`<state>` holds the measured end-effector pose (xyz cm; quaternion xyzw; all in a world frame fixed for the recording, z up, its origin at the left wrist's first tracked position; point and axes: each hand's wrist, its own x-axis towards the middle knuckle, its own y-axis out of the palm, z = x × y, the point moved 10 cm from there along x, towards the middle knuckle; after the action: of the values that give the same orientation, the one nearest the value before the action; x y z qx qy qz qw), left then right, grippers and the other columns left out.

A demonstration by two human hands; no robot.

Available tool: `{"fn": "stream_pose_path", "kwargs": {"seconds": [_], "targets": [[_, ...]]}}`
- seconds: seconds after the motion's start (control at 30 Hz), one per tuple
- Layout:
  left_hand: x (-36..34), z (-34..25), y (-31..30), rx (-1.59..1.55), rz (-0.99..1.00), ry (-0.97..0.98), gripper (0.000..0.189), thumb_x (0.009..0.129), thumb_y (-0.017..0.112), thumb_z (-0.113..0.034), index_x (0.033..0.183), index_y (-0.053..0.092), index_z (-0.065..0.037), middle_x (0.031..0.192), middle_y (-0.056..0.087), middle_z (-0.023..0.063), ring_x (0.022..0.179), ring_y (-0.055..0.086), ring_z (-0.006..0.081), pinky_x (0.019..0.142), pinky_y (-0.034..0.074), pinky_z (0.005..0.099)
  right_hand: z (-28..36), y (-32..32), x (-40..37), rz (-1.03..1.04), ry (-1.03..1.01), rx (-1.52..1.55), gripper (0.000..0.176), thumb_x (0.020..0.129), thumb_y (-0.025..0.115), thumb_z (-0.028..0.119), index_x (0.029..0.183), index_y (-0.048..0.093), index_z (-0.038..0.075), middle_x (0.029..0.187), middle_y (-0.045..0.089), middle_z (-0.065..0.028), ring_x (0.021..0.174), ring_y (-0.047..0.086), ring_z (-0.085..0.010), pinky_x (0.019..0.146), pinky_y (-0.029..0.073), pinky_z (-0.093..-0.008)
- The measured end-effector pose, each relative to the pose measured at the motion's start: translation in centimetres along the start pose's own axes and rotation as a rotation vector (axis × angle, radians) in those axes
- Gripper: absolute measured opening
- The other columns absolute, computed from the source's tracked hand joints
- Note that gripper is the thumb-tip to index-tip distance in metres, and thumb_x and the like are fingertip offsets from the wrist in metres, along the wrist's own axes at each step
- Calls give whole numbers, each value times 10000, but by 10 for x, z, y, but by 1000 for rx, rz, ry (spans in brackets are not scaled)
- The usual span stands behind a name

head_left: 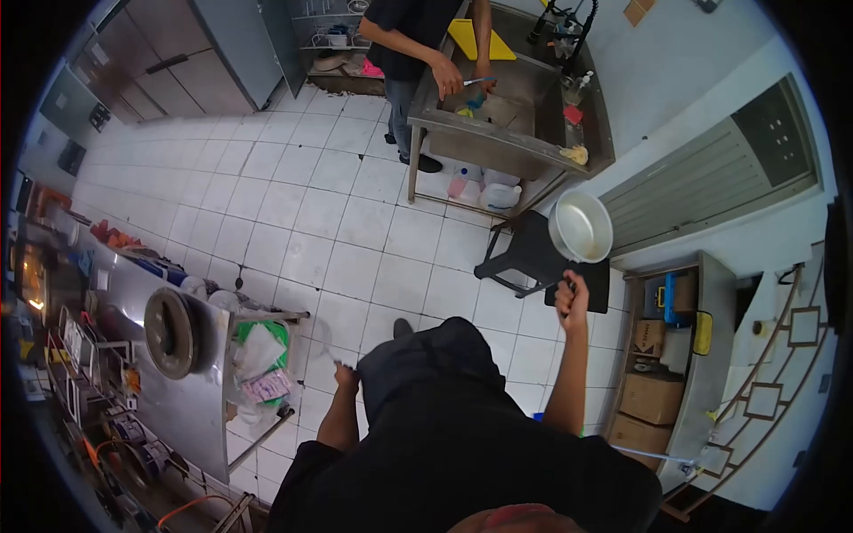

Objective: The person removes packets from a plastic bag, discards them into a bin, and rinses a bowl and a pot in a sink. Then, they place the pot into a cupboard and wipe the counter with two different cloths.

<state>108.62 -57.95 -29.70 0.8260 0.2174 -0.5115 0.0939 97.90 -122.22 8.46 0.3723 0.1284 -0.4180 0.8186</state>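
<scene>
In my right hand [571, 300], fingers wrapped round its dark handle, is a pale metal saucepan [580, 227]. The pan is held out over a black plastic stool [524, 253], with its inside facing the camera. Down at my left side, my left hand [346, 378] is closed near my thigh. A thin, blurred, light-coloured thing [334, 359] sticks out from its fingers, too faint to name. Nearest to that hand is a steel table [191, 404] with a large round metal lid [171, 333] on top.
Ahead, another person [418, 53] stands at a steel sink [480, 147], hands over the basin. A yellow board [480, 40] rests there, and plastic jugs [499, 195] stand below. Shelves with cardboard boxes [653, 397] are at right. A green crate [283, 338] sits by the steel table.
</scene>
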Motion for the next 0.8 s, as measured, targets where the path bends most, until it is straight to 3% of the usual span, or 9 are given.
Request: {"fn": "stream_pose_path", "kwargs": {"seconds": [0.13,0.2,0.3,0.47,0.53,0.8], "targets": [[-19,-92,158,-39,345,111,393,948,462,-500,728,420,-178,529,279,-48,432,310,96,381,228,260,63,24,89,31,16,-51,134,917,579,269,909,532,144,544,256,68,402,213,-25,311,132,-187],[-66,-138,223,-25,453,194,373,946,471,-496,749,427,-182,528,268,-66,430,285,78,390,211,246,98,36,133,-22,8,-117,155,914,584,274,904,516,135,541,261,67,400,211,-23,316,131,-190],[-98,-159,272,-114,440,222,381,971,434,-479,743,408,-175,529,248,-63,417,244,79,383,193,248,136,38,212,36,20,-200,167,906,588,263,899,485,131,537,271,68,396,210,-21,320,130,-196],[-116,-128,291,-170,258,127,392,926,490,-532,800,432,-165,557,277,-54,447,274,87,403,208,241,198,54,309,-11,59,-291,172,911,558,249,875,433,137,547,281,72,400,229,-21,330,145,-208],[-126,-114,292,-160,205,117,406,916,503,-543,804,422,-162,564,275,-53,452,266,92,410,212,240,217,53,339,-19,50,-460,179,916,544,259,875,422,135,563,292,68,406,249,-25,336,157,-215],[-158,-20,265,-418,-105,-31,420,944,430,-511,723,339,-166,553,223,-39,441,245,110,394,229,252,248,45,415,-84,111,-772,154,896,522,237,894,411,130,594,344,55,422,307,-28,348,227,-220]]}}
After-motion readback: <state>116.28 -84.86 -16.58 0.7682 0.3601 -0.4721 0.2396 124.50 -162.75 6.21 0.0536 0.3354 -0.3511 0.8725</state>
